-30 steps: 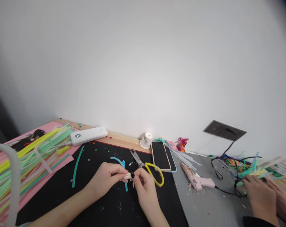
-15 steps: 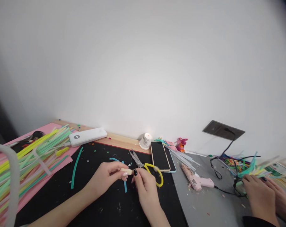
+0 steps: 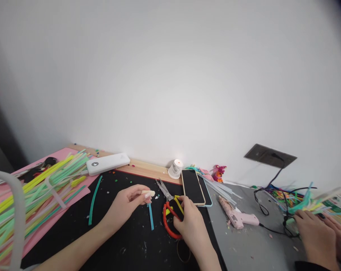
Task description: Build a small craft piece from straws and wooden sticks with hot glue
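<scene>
My left hand (image 3: 126,203) pinches a short cream-coloured fuzzy piece (image 3: 148,193) between thumb and fingers, above the black mat (image 3: 125,241). A pair of scissors (image 3: 165,191) lies to the right, with one red and one yellow handle and the blades pointing toward the wall. Around the handles are the fingers of my right hand (image 3: 191,220); some of the grip is hidden. A blue strip (image 3: 150,217) lies just below the cream piece, and a teal strip (image 3: 94,199) is farther left.
Bundled coloured strips (image 3: 43,199) cover pink sheets on the left, near a white device (image 3: 108,164). Behind the scissors are an upturned paper cup (image 3: 176,169) and phones (image 3: 193,187). Rightward lie a pink glue gun (image 3: 238,218), a black cord (image 3: 272,230) and another person's hands (image 3: 317,233).
My right hand has left the cream piece and moved right onto the scissors, whose red handle now shows. My left hand still holds the cream piece, slightly higher.
</scene>
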Tool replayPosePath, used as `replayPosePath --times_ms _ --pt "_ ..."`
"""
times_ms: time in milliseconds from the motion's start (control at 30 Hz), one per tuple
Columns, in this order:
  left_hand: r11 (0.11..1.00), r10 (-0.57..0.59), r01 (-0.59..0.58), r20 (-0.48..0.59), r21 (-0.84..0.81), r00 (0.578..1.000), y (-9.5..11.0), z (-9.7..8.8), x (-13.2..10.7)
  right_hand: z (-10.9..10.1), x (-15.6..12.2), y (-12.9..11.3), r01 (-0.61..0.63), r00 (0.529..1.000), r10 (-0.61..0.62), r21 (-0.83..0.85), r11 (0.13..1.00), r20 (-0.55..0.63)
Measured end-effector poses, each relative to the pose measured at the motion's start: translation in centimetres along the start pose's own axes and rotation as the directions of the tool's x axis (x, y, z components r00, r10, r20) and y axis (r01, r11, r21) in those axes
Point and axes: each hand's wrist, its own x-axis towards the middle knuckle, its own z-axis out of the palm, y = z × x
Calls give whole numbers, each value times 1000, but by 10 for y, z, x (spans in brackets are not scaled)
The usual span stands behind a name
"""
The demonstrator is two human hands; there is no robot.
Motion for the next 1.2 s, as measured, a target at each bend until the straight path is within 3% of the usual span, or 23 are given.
replayPosePath --times_ms 167,300,400,500,633,800,900,1033,1200 --pt "997 64 -63 -16 32 998 -4 -1 1 1 0 -2 -22 1000 23 -85 996 2" --pt "993 96 -90 -91 75 991 -5 -3 0 -7 5 -5 3 998 -2 28 1000 -59" --pt "989 116 -97 -178 114 977 -5 -6 1 -19 20 -7 89 990 -79 82 993 -117" --pt "990 121 -100 -234 97 965 -5 -8 1 -25 45 -11 272 960 -263 94 958 -100" --pt "993 112 -97 -232 73 966 -2 -7 0 -6 80 -14 444 890 -455 194 875 15" --pt "984 143 -127 -125 129 982 4 -3 -2 27 102 -16 437 889 -456 215 873 42" --pt "982 131 -125 -29 143 991 5 -1 -3 24 95 -17 421 897 -439 213 882 45" --pt "985 107 -112 47 133 993 4 3 -3 -1 63 -16 402 912 -410 191 896 5" --pt "990 57 -71 121 119 991 -1 5 -2 -13 25 -3 298 926 -331 187 936 180"
